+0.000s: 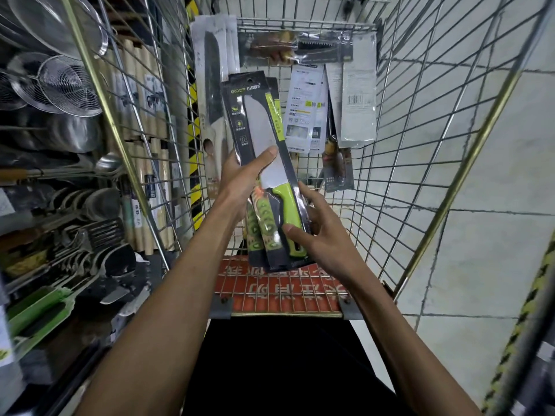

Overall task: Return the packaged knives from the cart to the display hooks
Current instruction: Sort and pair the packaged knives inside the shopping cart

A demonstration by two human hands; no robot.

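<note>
Pale floor tiles [480, 205] show through the wire cart [420, 163]. Over the cart's near end, the right hand [324, 235] curls round the green-handled end of a small stack of packaged knives [264, 130]. The left hand [240, 181] grips the stack's middle, thumb across the blade window. These flat card-and-plastic packs look stiff, light and slick (likely to slide over one another), so pinching their edges seems wise. More knife packs [357, 94] lean at the cart's far end; strainers [60, 85] hang left of it.
</note>
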